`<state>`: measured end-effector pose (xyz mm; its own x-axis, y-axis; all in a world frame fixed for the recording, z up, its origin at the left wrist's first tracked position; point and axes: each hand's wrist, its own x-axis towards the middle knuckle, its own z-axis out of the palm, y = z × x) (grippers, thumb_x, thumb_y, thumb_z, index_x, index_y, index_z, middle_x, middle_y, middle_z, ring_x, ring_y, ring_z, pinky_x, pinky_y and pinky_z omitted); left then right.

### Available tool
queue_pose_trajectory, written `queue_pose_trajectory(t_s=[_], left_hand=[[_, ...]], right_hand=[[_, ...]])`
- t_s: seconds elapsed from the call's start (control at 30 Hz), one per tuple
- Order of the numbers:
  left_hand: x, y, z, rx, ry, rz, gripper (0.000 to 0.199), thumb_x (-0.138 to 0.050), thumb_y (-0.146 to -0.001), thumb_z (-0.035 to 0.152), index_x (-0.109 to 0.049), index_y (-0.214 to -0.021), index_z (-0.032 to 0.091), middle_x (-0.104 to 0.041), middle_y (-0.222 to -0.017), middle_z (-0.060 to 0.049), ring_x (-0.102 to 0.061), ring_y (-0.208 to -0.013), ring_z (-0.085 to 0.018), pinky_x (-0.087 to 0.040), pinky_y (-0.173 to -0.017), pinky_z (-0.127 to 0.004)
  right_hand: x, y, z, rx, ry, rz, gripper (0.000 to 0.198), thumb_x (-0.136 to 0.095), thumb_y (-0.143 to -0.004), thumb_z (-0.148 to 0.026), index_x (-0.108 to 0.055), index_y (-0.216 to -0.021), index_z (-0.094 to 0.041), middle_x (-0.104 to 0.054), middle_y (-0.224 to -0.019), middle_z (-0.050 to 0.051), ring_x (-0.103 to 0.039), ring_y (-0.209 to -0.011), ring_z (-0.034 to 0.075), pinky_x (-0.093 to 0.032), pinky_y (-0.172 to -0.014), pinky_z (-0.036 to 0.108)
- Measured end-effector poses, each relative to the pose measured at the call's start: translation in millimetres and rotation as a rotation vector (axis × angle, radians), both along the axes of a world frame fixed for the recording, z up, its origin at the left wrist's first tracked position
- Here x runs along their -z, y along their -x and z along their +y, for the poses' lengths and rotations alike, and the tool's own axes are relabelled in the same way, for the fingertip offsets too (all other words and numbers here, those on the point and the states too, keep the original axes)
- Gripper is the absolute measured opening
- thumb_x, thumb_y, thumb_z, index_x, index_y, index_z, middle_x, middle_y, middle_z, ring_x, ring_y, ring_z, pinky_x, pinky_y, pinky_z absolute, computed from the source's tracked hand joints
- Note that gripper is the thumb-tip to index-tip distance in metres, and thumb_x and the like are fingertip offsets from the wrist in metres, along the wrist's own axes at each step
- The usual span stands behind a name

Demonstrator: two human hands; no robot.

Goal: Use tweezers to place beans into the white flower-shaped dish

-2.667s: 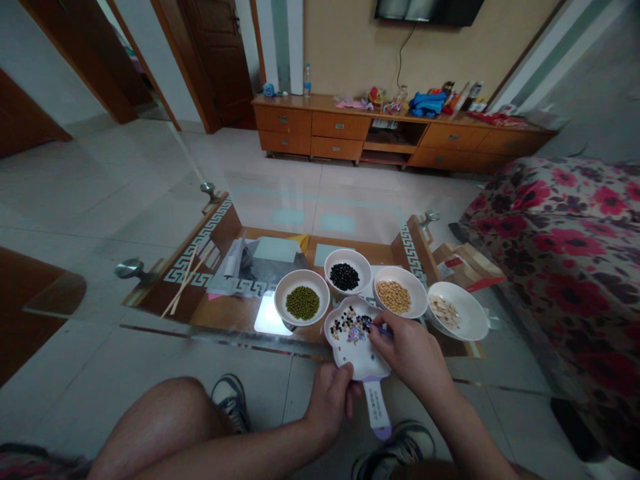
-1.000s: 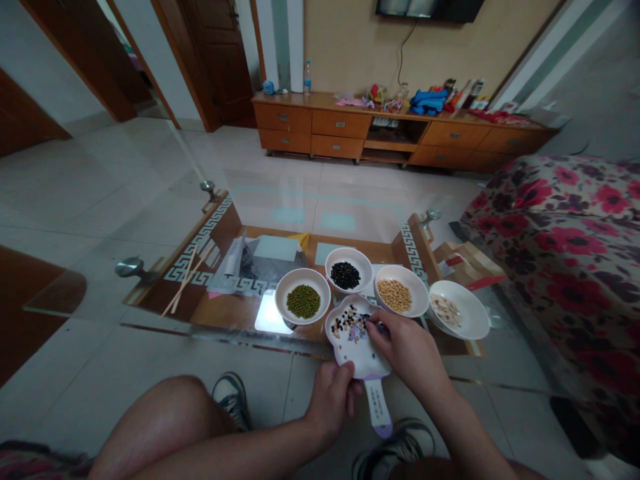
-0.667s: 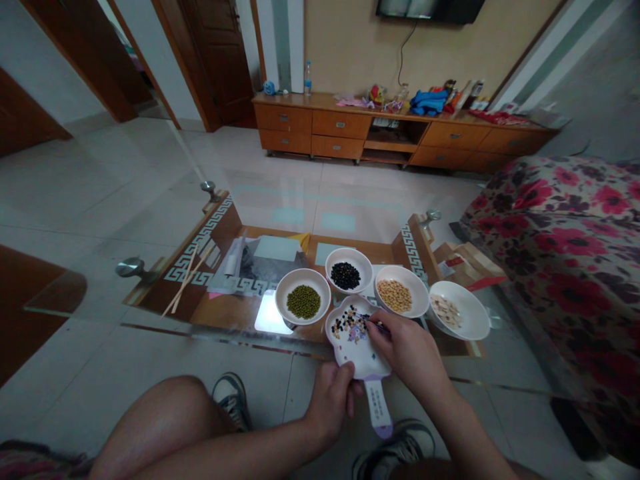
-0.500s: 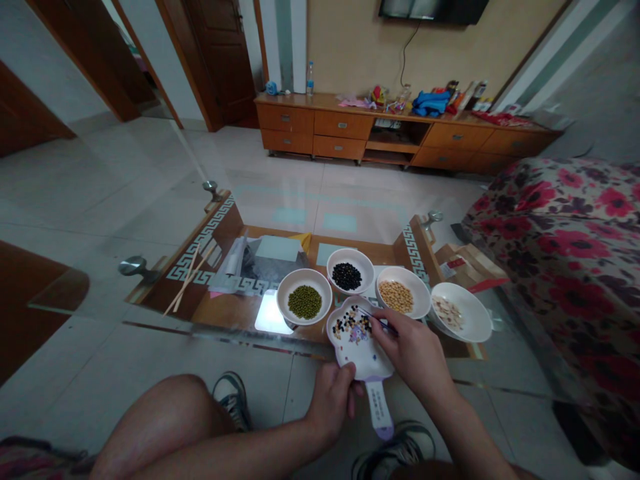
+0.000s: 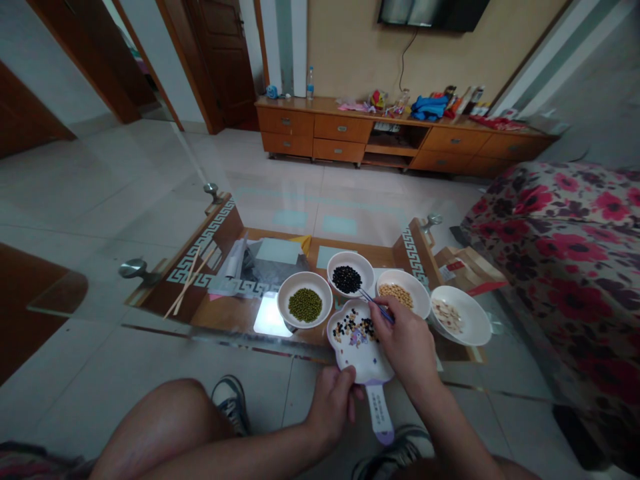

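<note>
My left hand grips the near left rim of a white flower-shaped tray with a purple-edged handle, thumb on top. Mixed black and yellow beans lie on it. In my right hand is a pair of tweezers, its tip at the near edge of the bowl of black beans; whether a bean is in the tip is too small to tell. A bowl of green beans stands to the left. To the right are a bowl of yellow beans and a bowl of pale flat pieces.
The bowls stand on a glass table with a wooden lower shelf. Chopsticks lie crossed at the left. A brown paper bag is beyond the right bowls, and a flowered sofa cover is at the right.
My right hand has moved the tweezers from above the beans on the tray up to the bowl of black beans. My left hand keeps its hold on the tray.
</note>
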<state>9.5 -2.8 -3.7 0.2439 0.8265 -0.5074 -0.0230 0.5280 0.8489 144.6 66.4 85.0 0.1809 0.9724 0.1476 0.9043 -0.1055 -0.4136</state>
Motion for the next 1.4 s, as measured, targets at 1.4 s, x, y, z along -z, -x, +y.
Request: queue_pose_trajectory(t_s=[1.4], left_hand=[[-2.8,0,2,-0.007,-0.011,0.005,0.063,-0.035,-0.079,0.07,-0.057,-0.05,0.018,-0.044,-0.038,0.0,-0.037,-0.033,-0.01,-0.027,-0.042,-0.025]], right_hand=[[10,-10,-12,-0.314,0.201,-0.15,0.019,-0.048,-0.091,-0.034,-0.064,-0.089,-0.024,-0.073,-0.083,0.001,-0.067,-0.073,0.018,-0.034,-0.061,0.026]])
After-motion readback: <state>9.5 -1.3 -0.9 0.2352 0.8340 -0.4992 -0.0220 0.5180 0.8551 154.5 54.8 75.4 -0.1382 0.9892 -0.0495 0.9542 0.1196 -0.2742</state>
